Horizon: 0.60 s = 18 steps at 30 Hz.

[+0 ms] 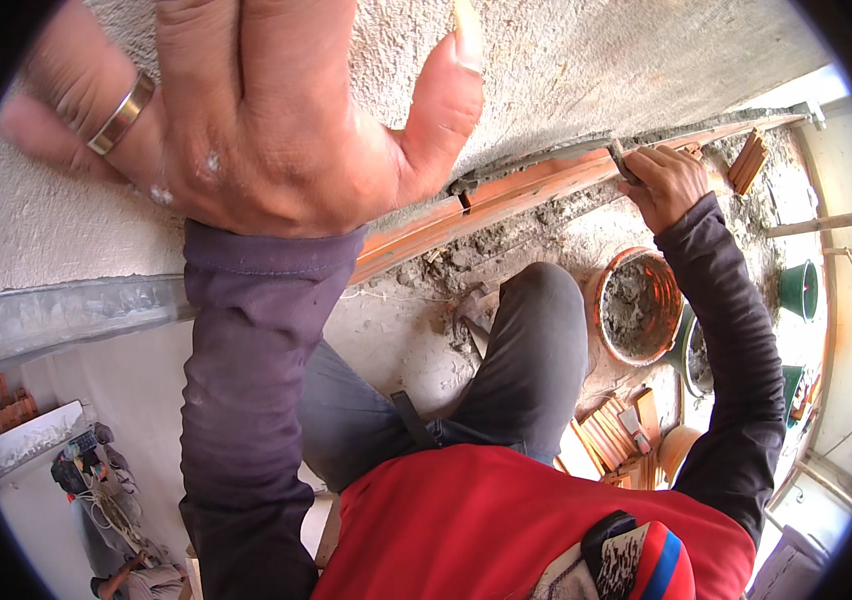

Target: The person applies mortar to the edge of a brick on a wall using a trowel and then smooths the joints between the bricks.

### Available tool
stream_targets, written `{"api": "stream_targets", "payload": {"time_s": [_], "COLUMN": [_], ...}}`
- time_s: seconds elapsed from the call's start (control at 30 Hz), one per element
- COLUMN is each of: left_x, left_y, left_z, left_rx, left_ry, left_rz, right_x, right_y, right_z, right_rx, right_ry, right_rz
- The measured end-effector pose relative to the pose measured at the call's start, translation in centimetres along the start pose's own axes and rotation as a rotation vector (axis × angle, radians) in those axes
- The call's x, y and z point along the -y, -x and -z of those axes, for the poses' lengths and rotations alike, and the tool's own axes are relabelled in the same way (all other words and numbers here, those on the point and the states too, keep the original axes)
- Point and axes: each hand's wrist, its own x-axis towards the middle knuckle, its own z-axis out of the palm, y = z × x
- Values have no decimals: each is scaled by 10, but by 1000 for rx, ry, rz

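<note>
My left hand (pixel 276 120), with a ring on one finger, is spread against the rough grey plastered wall (pixel 566 60). Farther right, my right hand (pixel 664 182) is closed around the handle of a trowel (pixel 618 155). Its metal shows at the seam between the plaster and a row of orange bricks (pixel 526 187); the handle is mostly hidden by my fingers. Grey mortar (pixel 546 215) is smeared and crumbled below the bricks.
An orange bucket (pixel 636 305) of mortar stands by my right forearm, beside a green bucket (pixel 691 350). Stacked bricks (pixel 611 435) lie behind it. A hammer-like tool (pixel 468 318) is near my knee. Another person (pixel 141 580) is at lower left, past a grey metal strip (pixel 71 318).
</note>
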Motion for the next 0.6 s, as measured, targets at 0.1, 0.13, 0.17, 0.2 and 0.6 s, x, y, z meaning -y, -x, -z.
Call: {"api": "stream_targets", "payload": {"time_s": [0.1,0.13,0.17,0.2,0.6], "left_x": [1,0,-1,-1,-1], "left_y": [-1,0,1,2,1], "left_z": [1,0,-1,0,2], "left_rx": [5,6,6,7,14], "left_ry": [4,8,10,17,16], "left_rz": [-1,1,2,9,3], "right_x": [-2,-3,-2,-1,8], "right_y": [-3,-3,-6,-5,-6], "right_z": [-8,-10,-8,-6,-13], "right_rx": [6,16,13,19,28], "right_ry": [11,25,28,9,-8], "right_rz": [22,29,30,13,28]}}
